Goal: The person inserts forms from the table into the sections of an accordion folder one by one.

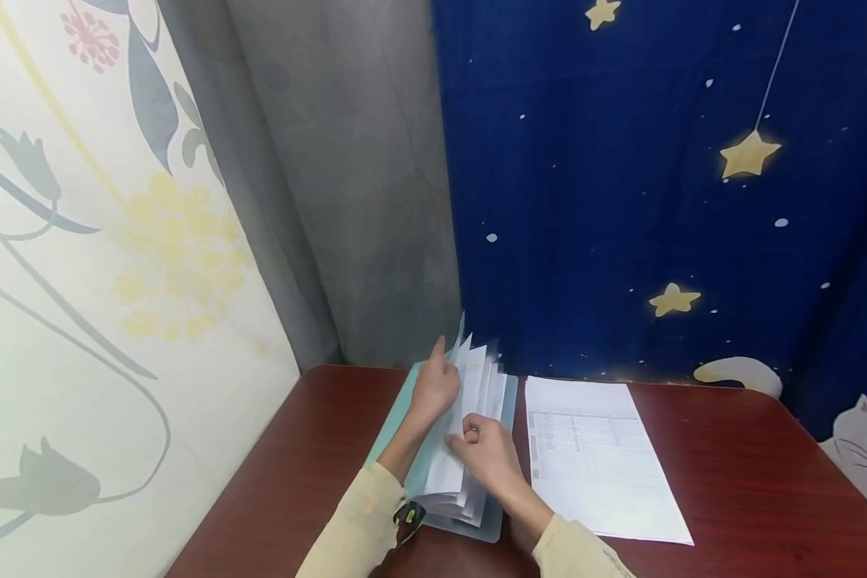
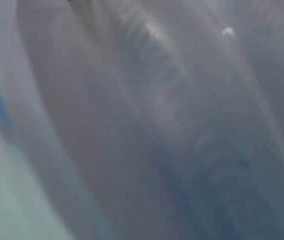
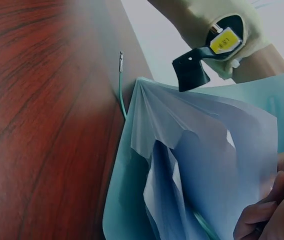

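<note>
A pale teal display book [image 1: 397, 417] with clear sleeves of white paper stands opened on the table, several sleeves fanned upright. My left hand [image 1: 436, 387] rests against its left-hand sleeves, index finger pointing up and away. Lower down, my right hand [image 1: 487, 451] has curled fingers and pinches the edge of a clear sleeve [image 3: 252, 145] between thumb and fingers. The right wrist view has the right hand's fingers at the lower right corner. Blurred sleeve plastic [image 2: 147, 125] fills the left wrist view, which hides the left fingertips.
A printed sheet [image 1: 607, 457] with a table on it lies right of the display book. A thin green cord [image 3: 122, 100] with a metal tip sticks out by the spine. The reddish-brown table [image 1: 274, 474] meets curtains behind and a patterned wall hanging at left.
</note>
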Demonstrator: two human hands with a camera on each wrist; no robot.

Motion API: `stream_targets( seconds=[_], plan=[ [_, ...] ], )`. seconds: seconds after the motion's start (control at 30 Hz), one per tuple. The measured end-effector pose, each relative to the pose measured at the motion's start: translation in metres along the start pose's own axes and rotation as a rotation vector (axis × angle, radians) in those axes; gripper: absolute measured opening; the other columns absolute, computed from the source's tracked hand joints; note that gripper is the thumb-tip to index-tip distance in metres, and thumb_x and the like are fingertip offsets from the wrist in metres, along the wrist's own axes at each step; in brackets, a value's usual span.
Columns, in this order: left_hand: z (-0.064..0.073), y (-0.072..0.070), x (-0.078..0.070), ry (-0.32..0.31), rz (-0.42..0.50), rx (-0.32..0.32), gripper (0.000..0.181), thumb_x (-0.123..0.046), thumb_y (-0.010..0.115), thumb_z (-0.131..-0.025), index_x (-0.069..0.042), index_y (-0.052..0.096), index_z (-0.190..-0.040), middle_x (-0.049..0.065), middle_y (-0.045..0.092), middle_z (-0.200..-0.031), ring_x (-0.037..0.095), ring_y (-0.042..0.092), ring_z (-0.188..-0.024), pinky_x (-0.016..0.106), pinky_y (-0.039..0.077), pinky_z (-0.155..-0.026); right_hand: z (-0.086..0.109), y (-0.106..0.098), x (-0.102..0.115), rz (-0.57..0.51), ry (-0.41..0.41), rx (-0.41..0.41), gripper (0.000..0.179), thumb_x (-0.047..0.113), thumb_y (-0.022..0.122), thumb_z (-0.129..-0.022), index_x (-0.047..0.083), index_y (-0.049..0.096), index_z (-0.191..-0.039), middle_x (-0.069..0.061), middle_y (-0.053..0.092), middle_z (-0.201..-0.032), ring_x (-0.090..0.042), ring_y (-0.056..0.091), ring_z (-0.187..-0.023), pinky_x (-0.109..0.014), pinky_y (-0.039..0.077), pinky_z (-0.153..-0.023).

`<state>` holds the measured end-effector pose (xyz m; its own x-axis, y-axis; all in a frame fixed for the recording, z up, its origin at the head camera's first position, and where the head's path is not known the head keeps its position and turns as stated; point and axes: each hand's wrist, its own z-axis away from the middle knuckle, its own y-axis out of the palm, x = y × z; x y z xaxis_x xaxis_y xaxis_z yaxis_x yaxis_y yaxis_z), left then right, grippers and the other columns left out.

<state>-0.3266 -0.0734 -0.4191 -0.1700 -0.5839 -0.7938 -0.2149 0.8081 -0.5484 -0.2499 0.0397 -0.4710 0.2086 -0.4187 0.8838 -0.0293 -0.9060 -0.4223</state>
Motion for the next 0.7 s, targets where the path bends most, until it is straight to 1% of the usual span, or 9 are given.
stream_targets(
  seconds=[0.1,0.3,0.47,0.6,0.7],
  plan=[
    [-0.0011,0.0017,0.0005,-0.001,-0.008,0.000,0.064,-0.009,0.043,-0.103,-0.003,0.032,-0.165,-0.004,0.039,-0.059,0.015,0.033,-0.055,0.036,0.039,-0.068,0.0007,0.0029,0.0010,-0.003,0.009,0.006,0.026,0.019,0.077,-0.090,0.012,0.058,-0.073,0.012,0.040,-0.050,-0.004,0.038,-0.048,-0.020,0.028,-0.049],
    [-0.0025,0.0031,0.0009,-0.004,-0.019,0.003,0.063,-0.008,0.043,-0.103,-0.003,0.032,-0.165,0.000,0.045,-0.058,0.016,0.035,-0.054,0.036,0.038,-0.065,0.0000,0.0084,0.0021,0.019,0.019,0.016,0.024,0.020,0.075,-0.092,0.013,0.061,-0.075,0.011,0.043,-0.048,-0.004,0.041,-0.046,-0.020,0.029,-0.047],
    [-0.0027,0.0022,-0.0001,0.008,-0.033,0.005,0.063,-0.007,0.043,-0.103,-0.002,0.033,-0.165,0.005,0.051,-0.058,0.019,0.041,-0.057,0.040,0.042,-0.070,-0.0018,0.0090,0.0005,0.025,0.019,0.019,0.023,0.023,0.075,-0.092,0.014,0.061,-0.076,0.011,0.043,-0.048,-0.005,0.042,-0.046,-0.021,0.029,-0.047],
    [-0.0031,0.0023,0.0011,0.017,-0.041,-0.003,0.062,-0.007,0.045,-0.103,-0.001,0.035,-0.164,0.003,0.050,-0.060,0.019,0.044,-0.060,0.042,0.046,-0.076,-0.0008,0.0075,-0.0017,-0.012,0.018,0.042,0.022,0.025,0.074,-0.094,0.012,0.064,-0.079,0.010,0.044,-0.049,-0.005,0.042,-0.046,-0.020,0.030,-0.047],
    [-0.0033,0.0028,0.0025,0.018,-0.042,0.002,0.062,-0.006,0.044,-0.103,-0.001,0.035,-0.164,0.000,0.046,-0.059,0.018,0.041,-0.057,0.040,0.044,-0.072,0.0013,0.0056,-0.0035,-0.037,0.018,0.056,0.025,0.029,0.074,-0.096,0.011,0.065,-0.081,0.009,0.043,-0.050,-0.005,0.041,-0.047,-0.020,0.029,-0.047]
  ],
)
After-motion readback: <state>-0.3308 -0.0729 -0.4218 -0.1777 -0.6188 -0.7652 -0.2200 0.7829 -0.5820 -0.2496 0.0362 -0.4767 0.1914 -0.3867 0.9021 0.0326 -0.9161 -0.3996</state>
